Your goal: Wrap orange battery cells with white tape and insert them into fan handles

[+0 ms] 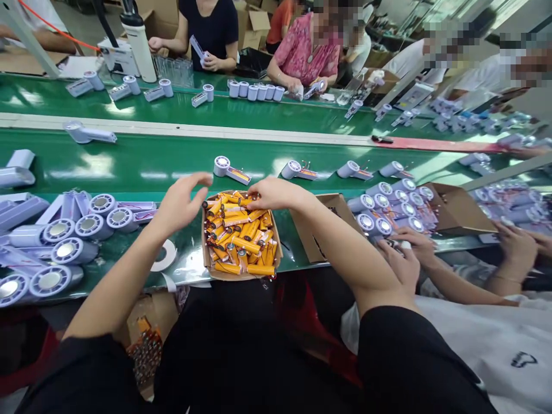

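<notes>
A cardboard box filled with orange cylindrical batteries, some with thin wires, stands in front of me at the near edge of the bench. My left hand hovers beside the box's left side, fingers apart and curved, with nothing in it. At the box's far right corner my right hand reaches down, its thumb and fingers closed around the end of an orange battery. Just beyond the box, a lilac handheld fan lies on the green belt, an orange battery in its opened handle.
Lilac fan housings pile up on the left, near a roll of white tape. An opened carton and more fans lie to the right, by a co-worker's hands. Other people work across the green belt.
</notes>
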Demonstrator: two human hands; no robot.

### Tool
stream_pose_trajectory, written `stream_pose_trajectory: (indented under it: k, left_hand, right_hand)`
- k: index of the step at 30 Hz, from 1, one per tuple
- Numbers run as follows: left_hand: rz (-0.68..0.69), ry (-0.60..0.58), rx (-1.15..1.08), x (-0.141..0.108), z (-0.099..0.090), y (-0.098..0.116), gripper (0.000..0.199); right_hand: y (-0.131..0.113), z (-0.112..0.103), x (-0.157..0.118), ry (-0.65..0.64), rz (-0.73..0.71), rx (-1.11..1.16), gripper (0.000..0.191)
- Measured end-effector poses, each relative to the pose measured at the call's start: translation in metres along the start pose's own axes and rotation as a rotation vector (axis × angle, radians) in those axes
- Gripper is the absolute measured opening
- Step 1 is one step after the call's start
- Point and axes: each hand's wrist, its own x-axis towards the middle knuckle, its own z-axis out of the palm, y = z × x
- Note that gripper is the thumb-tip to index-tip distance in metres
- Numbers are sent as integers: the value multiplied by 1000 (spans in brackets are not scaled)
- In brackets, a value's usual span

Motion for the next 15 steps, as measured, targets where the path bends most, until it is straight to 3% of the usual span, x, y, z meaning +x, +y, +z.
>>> stream_pose_trajectory:
  k: [4,7,11,15]
  left_hand:
    - [-59,46,145,-121,-31,-15,32]
    - [-20,-17,257,-181,-39,-42,33]
    - [52,-140,367,-211,-40,-68,36]
    - [109,-111,405,-204,-44,-59,31]
  right_hand:
    - [9,14,12,15,-56,175,31]
    - [17,17,9,199,-96,596,34]
    - [9,16,-11,487,-86,1301,62]
    - [-24,23,-42,497,-111,1578,75]
